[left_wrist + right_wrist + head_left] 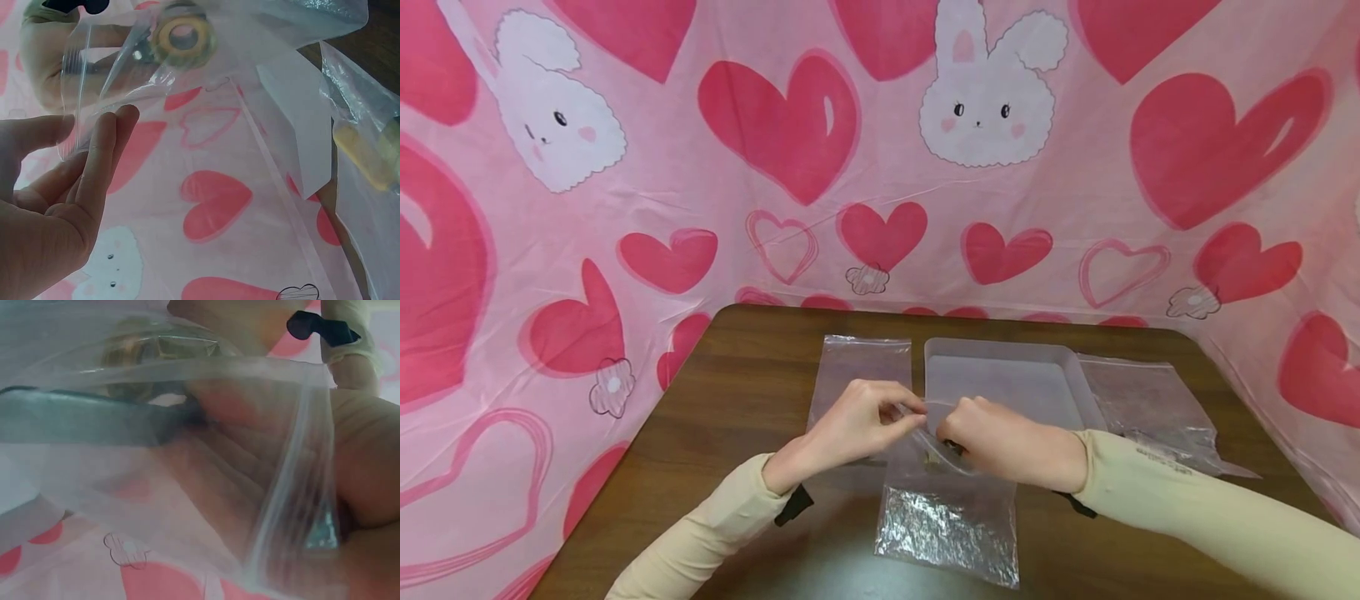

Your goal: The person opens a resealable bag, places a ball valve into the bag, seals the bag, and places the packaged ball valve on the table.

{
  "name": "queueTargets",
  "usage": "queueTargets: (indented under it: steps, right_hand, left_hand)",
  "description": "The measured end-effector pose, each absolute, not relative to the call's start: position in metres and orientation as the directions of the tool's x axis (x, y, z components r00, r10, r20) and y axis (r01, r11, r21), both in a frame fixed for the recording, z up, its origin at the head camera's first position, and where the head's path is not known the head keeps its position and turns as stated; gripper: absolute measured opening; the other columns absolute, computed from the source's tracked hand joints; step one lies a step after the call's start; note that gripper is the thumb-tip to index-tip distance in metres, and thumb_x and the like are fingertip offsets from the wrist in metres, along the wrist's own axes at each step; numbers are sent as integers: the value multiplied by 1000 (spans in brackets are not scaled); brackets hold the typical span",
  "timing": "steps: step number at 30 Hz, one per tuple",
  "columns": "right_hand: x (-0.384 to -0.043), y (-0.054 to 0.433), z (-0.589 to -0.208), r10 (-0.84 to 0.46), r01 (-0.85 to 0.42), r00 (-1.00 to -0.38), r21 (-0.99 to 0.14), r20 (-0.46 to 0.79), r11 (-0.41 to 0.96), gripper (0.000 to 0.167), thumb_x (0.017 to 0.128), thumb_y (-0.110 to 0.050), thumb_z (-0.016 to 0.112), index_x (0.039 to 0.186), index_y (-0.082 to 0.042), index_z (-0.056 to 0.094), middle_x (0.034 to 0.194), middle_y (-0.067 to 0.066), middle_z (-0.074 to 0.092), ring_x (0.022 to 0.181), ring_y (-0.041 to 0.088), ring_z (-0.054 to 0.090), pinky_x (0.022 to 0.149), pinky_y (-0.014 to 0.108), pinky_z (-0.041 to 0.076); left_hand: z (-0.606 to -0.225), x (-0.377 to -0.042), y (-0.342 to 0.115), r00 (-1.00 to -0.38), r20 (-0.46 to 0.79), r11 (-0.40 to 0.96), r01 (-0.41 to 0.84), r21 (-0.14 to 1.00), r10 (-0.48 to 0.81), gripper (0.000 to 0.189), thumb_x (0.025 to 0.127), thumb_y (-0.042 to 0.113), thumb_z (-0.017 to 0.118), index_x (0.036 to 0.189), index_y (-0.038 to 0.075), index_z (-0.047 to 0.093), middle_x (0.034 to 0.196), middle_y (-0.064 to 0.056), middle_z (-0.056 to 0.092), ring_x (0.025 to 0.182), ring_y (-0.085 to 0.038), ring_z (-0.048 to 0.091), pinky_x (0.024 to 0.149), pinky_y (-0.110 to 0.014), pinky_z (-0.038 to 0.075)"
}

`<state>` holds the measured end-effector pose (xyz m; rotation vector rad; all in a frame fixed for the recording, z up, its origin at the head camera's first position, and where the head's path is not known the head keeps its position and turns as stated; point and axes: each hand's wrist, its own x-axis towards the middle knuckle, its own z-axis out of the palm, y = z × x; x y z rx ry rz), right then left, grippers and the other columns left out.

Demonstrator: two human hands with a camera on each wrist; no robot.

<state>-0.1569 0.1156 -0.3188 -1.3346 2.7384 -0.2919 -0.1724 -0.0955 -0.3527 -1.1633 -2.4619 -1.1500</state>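
Note:
My left hand [868, 417] pinches the rim of a clear zip bag [81, 81] between thumb and fingers. The bag's lower part [947, 525] hangs over the table front. Curled fingers of my right hand [1000, 437] reach inside the bag's mouth, seen through the film. They hold a flat dark grey strip [81, 417], whose exact kind I cannot tell. Beside those fingers, a yellowish ring like a tape roll [183, 36] shows through the plastic; whether the hand touches it is unclear.
Behind the hands stands a shallow translucent tray [1000, 379]. Another zip bag [865, 358] lies left of it, and a crumpled one [1150, 400] to its right. The left wrist view shows a bag holding a yellow oblong thing [361, 156]. A wooden table [722, 392] supports everything, before heart-patterned cloth.

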Motion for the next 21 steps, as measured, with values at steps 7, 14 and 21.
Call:
queueTargets:
  steps: [7,14,21]
  right_hand:
    - [-157,113,-326,-810,-792,-587,-201,-6,576,40,72,19,58,55,-15,46,56,-12,18,53,1,18,45,11,17]
    - [-156,112,-335,-820,-813,-572,-120,-20,569,43,70,19,59,55,-17,40,56,-13,18,53,1,18,45,12,17]
    - [-153,113,-336,-793,-783,-606,-123,-62,609,43,78,15,61,55,-17,43,52,-13,21,50,0,20,43,11,18]
  left_hand:
    - [-354,-170,-96,-668,460,373,725,580,585,9,87,11,75,94,5,77,90,-4,78,70,-3,68,63,-9,51]
    - [-358,-170,-95,-658,464,367,734,572,593,9,87,11,75,94,8,78,91,-3,78,71,0,66,64,-10,52]
    - [-362,-170,-96,-624,450,335,753,567,639,10,90,8,70,97,8,78,93,-2,78,65,6,54,57,-10,47]
